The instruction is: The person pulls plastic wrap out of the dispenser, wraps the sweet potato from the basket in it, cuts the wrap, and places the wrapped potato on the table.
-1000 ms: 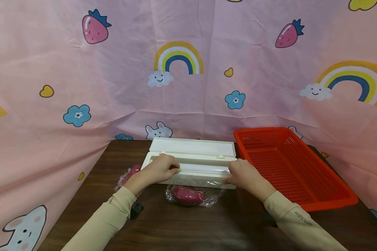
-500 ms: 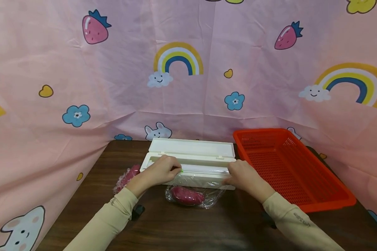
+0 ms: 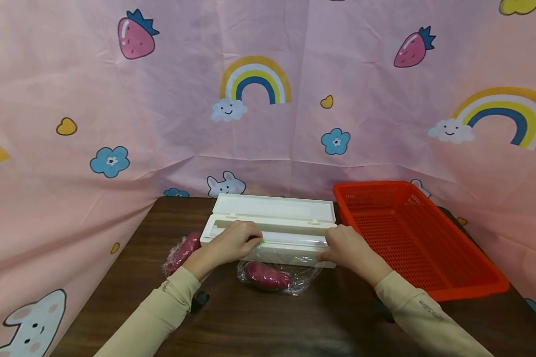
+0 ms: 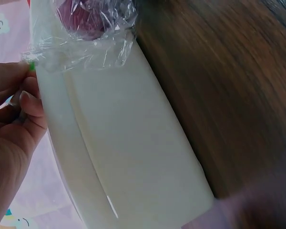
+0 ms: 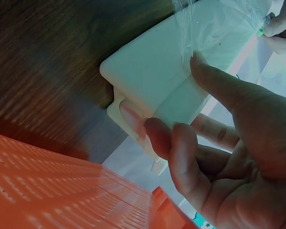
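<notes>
My left hand [image 3: 236, 241] pinches a small green slide cutter [image 3: 263, 241] on the front edge of a white cling film dispenser box [image 4: 124, 119]. Its lid [image 3: 274, 207] stands raised at the back, and a roll of film [image 3: 297, 239] lies inside. My right hand [image 3: 348, 250] grips the box's right end, thumb on the film at the front and fingers over the top edge. Clear film [image 3: 301, 282] hangs down the front and lies around a dark pink oblong item [image 3: 268, 276], perhaps a sweet potato. The hidden cut line cannot be judged.
Another dark pink item [image 3: 183, 253], wrapped in film, lies left of the box, behind my left forearm. A red perforated plastic basket [image 3: 451, 297] stands close on the right. The dark wooden table [image 3: 268, 327] meets a patterned cloth [image 3: 268, 148] at the back.
My left hand and the green cutter have slid a little to the right along the box edge. The right hand, box and pink items stay in place.
</notes>
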`<state>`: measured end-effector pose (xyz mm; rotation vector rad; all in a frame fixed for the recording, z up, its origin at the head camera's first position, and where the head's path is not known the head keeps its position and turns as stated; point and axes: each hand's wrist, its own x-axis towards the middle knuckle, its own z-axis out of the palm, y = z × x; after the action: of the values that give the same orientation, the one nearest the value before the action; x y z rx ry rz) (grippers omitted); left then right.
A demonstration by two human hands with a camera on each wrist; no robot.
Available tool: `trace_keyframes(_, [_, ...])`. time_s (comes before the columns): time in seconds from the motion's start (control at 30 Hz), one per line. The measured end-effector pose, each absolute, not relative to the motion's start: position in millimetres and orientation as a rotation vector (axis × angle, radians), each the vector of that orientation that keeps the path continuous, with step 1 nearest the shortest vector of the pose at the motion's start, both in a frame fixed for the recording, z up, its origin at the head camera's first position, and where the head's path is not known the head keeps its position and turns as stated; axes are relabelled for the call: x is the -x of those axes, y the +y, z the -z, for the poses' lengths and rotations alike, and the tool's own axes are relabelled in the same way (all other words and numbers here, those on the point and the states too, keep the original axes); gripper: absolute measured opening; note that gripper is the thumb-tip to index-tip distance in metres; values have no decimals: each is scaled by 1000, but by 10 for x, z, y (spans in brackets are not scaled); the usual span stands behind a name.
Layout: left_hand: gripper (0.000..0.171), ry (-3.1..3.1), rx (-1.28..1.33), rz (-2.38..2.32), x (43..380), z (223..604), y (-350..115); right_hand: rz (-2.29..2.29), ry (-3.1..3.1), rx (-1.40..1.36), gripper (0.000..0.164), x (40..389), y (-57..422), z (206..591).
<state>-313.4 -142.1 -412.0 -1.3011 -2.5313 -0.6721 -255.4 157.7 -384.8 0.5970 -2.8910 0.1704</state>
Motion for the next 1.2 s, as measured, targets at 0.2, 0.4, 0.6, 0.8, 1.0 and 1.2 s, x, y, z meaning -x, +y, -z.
trace_keyframes(0.2, [10, -2510, 1323, 619, 3118, 4113, -1340, -169, -2883, -605, 36, 2561, 1584, 3860])
trace_keyframes(0.4, [12, -2517, 1348, 602, 3111, 4087, -1270, -179, -2876, -612, 37, 2580, 1587, 3869])
trace_keyframes(0.6, [11, -2525, 1347, 599, 3119, 4094, -1250, -187, -2873, -609, 41, 2569, 1590, 3869])
trace_keyframes(0.8, [10, -2514, 1351, 628, 3119, 4113, -1245, -188, -2886, -599, 44, 2578, 1585, 3880])
trace_keyframes(1.0, [11, -2522, 1356, 647, 3119, 4145, -1220, -228, -2919, -568, 45, 2574, 1587, 3887])
trace_keyframes(1.2, [10, -2526, 1351, 680, 3141, 4156, -1197, -249, -2915, -559, 49, 2580, 1588, 3883])
